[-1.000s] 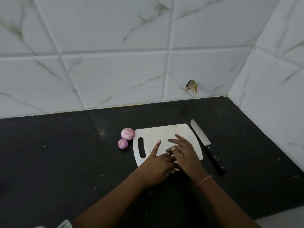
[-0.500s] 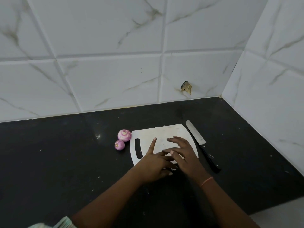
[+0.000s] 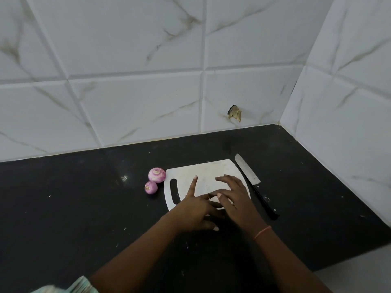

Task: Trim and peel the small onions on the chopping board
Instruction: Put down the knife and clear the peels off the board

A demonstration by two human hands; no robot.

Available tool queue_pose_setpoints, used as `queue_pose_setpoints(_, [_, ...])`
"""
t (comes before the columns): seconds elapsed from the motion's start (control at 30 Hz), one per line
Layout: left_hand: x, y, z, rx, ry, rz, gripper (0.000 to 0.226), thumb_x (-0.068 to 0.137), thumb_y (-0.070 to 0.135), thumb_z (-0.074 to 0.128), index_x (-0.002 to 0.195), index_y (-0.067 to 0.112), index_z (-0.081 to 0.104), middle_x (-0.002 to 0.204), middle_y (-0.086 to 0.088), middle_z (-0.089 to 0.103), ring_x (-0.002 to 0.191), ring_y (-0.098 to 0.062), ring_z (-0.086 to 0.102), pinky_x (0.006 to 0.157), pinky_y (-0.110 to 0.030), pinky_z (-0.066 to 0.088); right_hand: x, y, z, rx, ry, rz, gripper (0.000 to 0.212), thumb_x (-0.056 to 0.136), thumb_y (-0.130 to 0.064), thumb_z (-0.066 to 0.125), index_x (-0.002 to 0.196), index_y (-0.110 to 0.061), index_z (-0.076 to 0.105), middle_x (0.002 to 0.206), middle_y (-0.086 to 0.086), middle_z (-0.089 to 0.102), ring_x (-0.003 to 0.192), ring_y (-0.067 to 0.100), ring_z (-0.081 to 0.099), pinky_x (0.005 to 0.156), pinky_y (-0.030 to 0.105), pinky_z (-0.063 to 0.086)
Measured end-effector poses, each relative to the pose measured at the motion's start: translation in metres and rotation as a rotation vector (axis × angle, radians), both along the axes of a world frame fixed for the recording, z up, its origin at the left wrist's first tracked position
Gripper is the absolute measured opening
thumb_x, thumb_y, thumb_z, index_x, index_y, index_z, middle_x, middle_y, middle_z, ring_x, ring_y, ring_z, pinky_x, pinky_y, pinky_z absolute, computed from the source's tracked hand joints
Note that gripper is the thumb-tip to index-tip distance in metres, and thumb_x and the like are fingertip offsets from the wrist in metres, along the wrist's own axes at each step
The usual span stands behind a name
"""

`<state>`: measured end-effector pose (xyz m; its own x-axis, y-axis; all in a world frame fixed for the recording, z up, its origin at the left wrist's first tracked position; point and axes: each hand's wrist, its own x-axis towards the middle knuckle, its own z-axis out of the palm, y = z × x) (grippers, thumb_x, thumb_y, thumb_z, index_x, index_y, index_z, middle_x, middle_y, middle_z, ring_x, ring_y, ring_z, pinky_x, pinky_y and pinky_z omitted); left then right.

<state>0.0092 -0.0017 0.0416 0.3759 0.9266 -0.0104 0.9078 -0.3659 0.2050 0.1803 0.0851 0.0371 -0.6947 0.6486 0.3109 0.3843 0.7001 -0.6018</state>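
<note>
A white chopping board [image 3: 208, 171] with a handle slot lies on the black counter [image 3: 80, 208]. Two peeled pink onions sit on the counter just off the board's left edge, the larger onion [image 3: 156, 175] behind the smaller onion [image 3: 151, 187]. My left hand [image 3: 195, 209] rests on the board's near half with its index finger straight and pointing away. My right hand [image 3: 236, 197] lies flat beside it, fingers spread over the board and overlapping the left fingers. Whatever lies under the hands is hidden.
A knife [image 3: 247, 170] with a black handle lies on the counter along the board's right edge, blade pointing away. White marble-look tiled walls close off the back and right side. A chipped hole [image 3: 234, 113] marks the back wall. Small specks dot the counter.
Both hands stay together on the near part of the board, fingers shifting only slightly. The view has drifted a little; the onions and knife have not moved.
</note>
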Motion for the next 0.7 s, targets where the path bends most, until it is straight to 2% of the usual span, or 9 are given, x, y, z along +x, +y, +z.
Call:
queue_pose_setpoints(0.07, [0.000, -0.001, -0.001, -0.019, 0.011, -0.015, 0.036, 0.096, 0.056, 0.053, 0.126, 0.040, 0.065, 0.151, 0.023, 0.046, 0.155, -0.014, 0.004, 0.107, -0.066, -0.031, 0.002, 0.003, 0.001, 0.013, 0.067, -0.086, 0.026, 0.092, -0.034, 0.046, 0.094, -0.031, 0.072, 0.129, -0.020, 0.050, 0.131, 0.005, 0.036, 0.105, 0.033, 0.039])
queue_pose_setpoints(0.1, [-0.001, -0.001, -0.001, -0.016, 0.014, -0.020, 0.036, 0.095, 0.057, 0.052, 0.125, 0.041, 0.065, 0.151, 0.024, 0.046, 0.155, -0.016, 0.004, 0.107, -0.067, -0.030, 0.002, 0.003, 0.003, 0.014, 0.093, -0.087, 0.022, 0.091, -0.033, 0.051, 0.098, -0.032, 0.072, 0.127, -0.020, 0.051, 0.129, 0.005, 0.038, 0.103, 0.029, 0.039])
queue_pose_setpoints(0.17, [-0.002, -0.001, -0.003, 0.003, 0.008, -0.033, 0.036, 0.094, 0.059, 0.053, 0.124, 0.043, 0.066, 0.144, 0.024, 0.053, 0.155, -0.016, 0.011, 0.107, -0.067, -0.029, -0.002, 0.003, 0.004, 0.005, 0.089, -0.024, 0.019, 0.090, -0.030, 0.063, 0.106, -0.035, 0.071, 0.126, -0.021, 0.051, 0.128, 0.003, 0.037, 0.102, 0.022, 0.036])
queue_pose_setpoints(0.23, [-0.002, 0.000, -0.004, 0.028, -0.006, -0.043, 0.036, 0.092, 0.061, 0.055, 0.121, 0.044, 0.068, 0.135, 0.022, 0.062, 0.153, -0.014, 0.019, 0.107, -0.065, -0.032, -0.007, 0.005, 0.003, -0.001, 0.031, 0.040, 0.022, 0.087, -0.025, 0.069, 0.106, -0.035, 0.072, 0.125, -0.021, 0.053, 0.127, 0.000, 0.036, 0.103, 0.022, 0.033])
queue_pose_setpoints(0.33, [-0.002, 0.003, 0.000, 0.025, -0.003, -0.047, 0.037, 0.090, 0.064, 0.054, 0.119, 0.045, 0.068, 0.131, 0.022, 0.064, 0.150, -0.008, 0.025, 0.106, -0.064, -0.033, -0.013, 0.008, 0.004, 0.010, 0.016, 0.035, 0.019, 0.083, -0.020, 0.071, 0.098, -0.031, 0.074, 0.114, -0.019, 0.060, 0.120, -0.001, 0.042, 0.101, 0.023, 0.035])
queue_pose_setpoints(0.47, [-0.003, 0.004, 0.002, -0.002, -0.050, -0.023, 0.036, 0.089, 0.063, 0.057, 0.118, 0.045, 0.068, 0.135, 0.023, 0.061, 0.150, -0.006, 0.022, 0.106, -0.064, -0.033, -0.021, 0.004, 0.004, 0.149, 0.058, -0.011, 0.009, 0.081, -0.013, 0.070, 0.082, -0.022, 0.071, 0.090, -0.014, 0.067, 0.100, 0.002, 0.052, 0.086, 0.027, 0.042])
queue_pose_setpoints(0.6, [-0.009, 0.004, 0.002, -0.051, -0.071, 0.012, 0.038, 0.090, 0.064, 0.054, 0.120, 0.045, 0.067, 0.150, 0.023, 0.047, 0.155, -0.009, 0.003, 0.105, -0.066, -0.033, -0.015, 0.009, -0.001, -0.041, 0.140, -0.211, 0.011, 0.084, -0.016, 0.072, 0.080, -0.025, 0.070, 0.082, -0.016, 0.065, 0.093, 0.002, 0.054, 0.076, 0.018, 0.044])
queue_pose_setpoints(0.7, [-0.015, 0.002, 0.000, -0.100, -0.129, 0.160, 0.032, 0.097, 0.054, 0.052, 0.125, 0.043, 0.064, 0.156, 0.017, 0.041, 0.155, -0.011, 0.006, 0.109, -0.065, -0.030, -0.010, 0.011, -0.005, -0.021, -0.044, -0.126, 0.015, 0.090, -0.012, 0.062, 0.090, -0.020, 0.074, 0.086, -0.013, 0.067, 0.092, 0.006, 0.050, 0.077, 0.020, 0.042])
